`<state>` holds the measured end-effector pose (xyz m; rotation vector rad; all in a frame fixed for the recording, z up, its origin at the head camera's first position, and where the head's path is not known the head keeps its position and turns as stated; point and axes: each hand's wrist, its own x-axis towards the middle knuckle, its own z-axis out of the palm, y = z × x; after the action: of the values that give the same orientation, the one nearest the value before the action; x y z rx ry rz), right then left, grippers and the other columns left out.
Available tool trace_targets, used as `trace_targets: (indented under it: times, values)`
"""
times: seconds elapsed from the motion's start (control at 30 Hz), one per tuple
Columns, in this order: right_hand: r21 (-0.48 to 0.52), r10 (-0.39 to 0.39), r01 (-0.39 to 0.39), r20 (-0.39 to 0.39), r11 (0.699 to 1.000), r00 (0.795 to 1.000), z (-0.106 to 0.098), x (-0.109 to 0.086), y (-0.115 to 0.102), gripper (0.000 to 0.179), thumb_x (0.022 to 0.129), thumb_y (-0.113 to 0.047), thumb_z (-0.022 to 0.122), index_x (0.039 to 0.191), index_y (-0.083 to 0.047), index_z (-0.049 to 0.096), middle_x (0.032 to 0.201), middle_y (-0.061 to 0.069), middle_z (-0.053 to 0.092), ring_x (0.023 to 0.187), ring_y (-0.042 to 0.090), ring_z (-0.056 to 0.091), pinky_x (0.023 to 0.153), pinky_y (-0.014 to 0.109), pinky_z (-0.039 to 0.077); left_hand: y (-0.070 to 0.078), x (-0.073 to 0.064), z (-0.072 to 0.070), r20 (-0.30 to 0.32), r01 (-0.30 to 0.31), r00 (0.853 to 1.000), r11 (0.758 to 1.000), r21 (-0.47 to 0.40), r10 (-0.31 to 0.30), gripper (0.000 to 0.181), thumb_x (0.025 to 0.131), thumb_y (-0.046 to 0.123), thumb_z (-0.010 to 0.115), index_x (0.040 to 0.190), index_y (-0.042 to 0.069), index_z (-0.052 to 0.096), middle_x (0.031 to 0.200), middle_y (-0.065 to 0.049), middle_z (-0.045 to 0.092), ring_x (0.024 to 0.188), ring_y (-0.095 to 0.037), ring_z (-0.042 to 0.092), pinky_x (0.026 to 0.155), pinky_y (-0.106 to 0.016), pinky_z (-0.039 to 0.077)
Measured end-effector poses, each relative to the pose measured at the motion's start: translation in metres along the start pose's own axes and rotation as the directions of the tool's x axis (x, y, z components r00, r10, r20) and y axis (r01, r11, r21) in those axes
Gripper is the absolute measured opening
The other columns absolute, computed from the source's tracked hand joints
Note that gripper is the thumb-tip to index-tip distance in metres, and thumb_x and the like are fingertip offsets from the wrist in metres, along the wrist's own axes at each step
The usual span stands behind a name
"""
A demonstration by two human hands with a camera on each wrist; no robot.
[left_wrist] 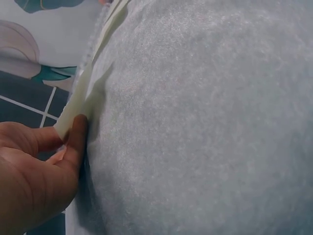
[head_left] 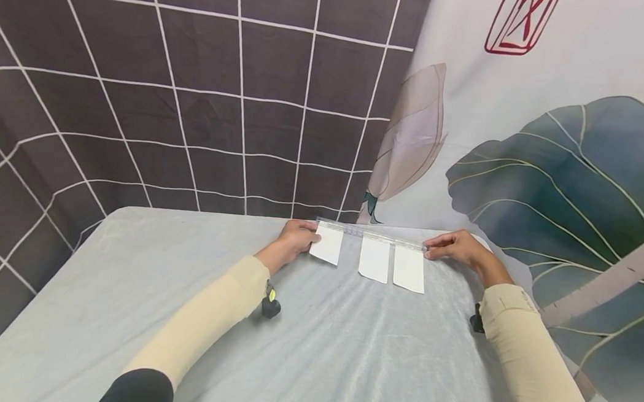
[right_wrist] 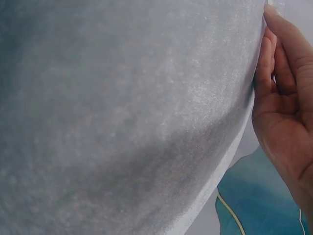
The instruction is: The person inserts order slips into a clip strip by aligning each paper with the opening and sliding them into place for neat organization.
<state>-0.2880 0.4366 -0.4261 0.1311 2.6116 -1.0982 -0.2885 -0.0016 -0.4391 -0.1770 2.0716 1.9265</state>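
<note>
A clear plastic ruler (head_left: pixel 353 230) spans between my two hands near the far edge of the bed-like surface. Three white paper pieces line up along it: a left piece (head_left: pixel 328 246), a middle piece (head_left: pixel 374 260) and a right piece (head_left: pixel 409 271). My left hand (head_left: pixel 295 238) pinches the ruler's left end, thumb and finger overlapping the left paper's edge. In the left wrist view the paper (left_wrist: pixel 79 95) stands out from the fingertips, seen nearly edge-on. At the other end, my right hand (head_left: pixel 458 248) pinches the ruler's tip between thumb and fingers.
A pale grey fuzzy cloth (head_left: pixel 226 354) covers the surface under my arms. Behind it hangs a dark curtain (head_left: pixel 212 121) with white grid lines. On the right, a white cloth printed with a large leaf (head_left: pixel 548 181) meets the surface's edge.
</note>
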Motion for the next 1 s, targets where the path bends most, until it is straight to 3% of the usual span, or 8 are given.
trace_targets:
  times: [0.17, 0.4, 0.57, 0.7, 1.0]
  values:
    - [-0.004, 0.002, -0.002, 0.003, 1.0, 1.0, 0.001, -0.002, 0.001, 0.048, 0.091, -0.034, 0.097, 0.133, -0.013, 0.084, 0.155, 0.019, 0.071, 0.154, 0.045, 0.055, 0.129, 0.068, 0.043, 0.0, -0.001, 0.003, 0.014, 0.003, 1.0, 1.0, 0.005, -0.004, 0.043, 0.102, -0.006, 0.068, 0.145, -0.011, 0.064, 0.151, -0.03, 0.064, 0.118, -0.028, 0.073, 0.11, -0.038, 0.066]
    - [-0.026, -0.016, 0.015, -0.006, 1.0, 1.0, 0.001, -0.002, 0.003, 0.049, 0.092, -0.034, 0.096, 0.134, -0.013, 0.084, 0.159, 0.021, 0.067, 0.153, 0.045, 0.057, 0.128, 0.065, 0.046, 0.001, -0.001, 0.005, 0.02, 0.004, 1.0, 1.0, -0.009, -0.003, 0.044, 0.102, -0.008, 0.068, 0.145, -0.012, 0.064, 0.148, -0.032, 0.066, 0.111, -0.027, 0.074, 0.105, -0.036, 0.068]
    - [-0.01, -0.006, 0.006, 0.0, 1.0, 1.0, 0.001, -0.002, 0.003, 0.049, 0.091, -0.035, 0.097, 0.133, -0.013, 0.084, 0.16, 0.021, 0.066, 0.154, 0.046, 0.054, 0.129, 0.068, 0.043, 0.0, 0.002, 0.009, 0.026, 0.009, 1.0, 1.0, -0.012, -0.009, 0.045, 0.102, -0.008, 0.069, 0.146, -0.012, 0.064, 0.15, -0.032, 0.065, 0.122, -0.034, 0.076, 0.105, -0.036, 0.069]
    - [-0.007, -0.007, 0.007, 0.002, 1.0, 1.0, 0.001, -0.001, 0.003, 0.048, 0.091, -0.034, 0.097, 0.133, -0.013, 0.084, 0.159, 0.021, 0.068, 0.154, 0.046, 0.055, 0.129, 0.068, 0.043, -0.001, 0.002, 0.01, 0.029, 0.007, 1.0, 1.0, -0.002, -0.007, 0.044, 0.102, -0.007, 0.069, 0.146, -0.011, 0.064, 0.153, -0.032, 0.063, 0.129, -0.037, 0.074, 0.108, -0.037, 0.068]
    - [-0.03, -0.029, 0.029, -0.01, 0.999, 1.0, 0.001, -0.002, 0.0, 0.046, 0.093, -0.031, 0.096, 0.132, -0.01, 0.084, 0.151, 0.017, 0.074, 0.149, 0.044, 0.059, 0.125, 0.061, 0.05, 0.0, 0.001, 0.012, 0.02, -0.004, 1.0, 1.0, 0.021, 0.004, 0.043, 0.102, -0.006, 0.07, 0.144, -0.011, 0.066, 0.152, -0.031, 0.064, 0.126, -0.035, 0.075, 0.105, -0.035, 0.069]
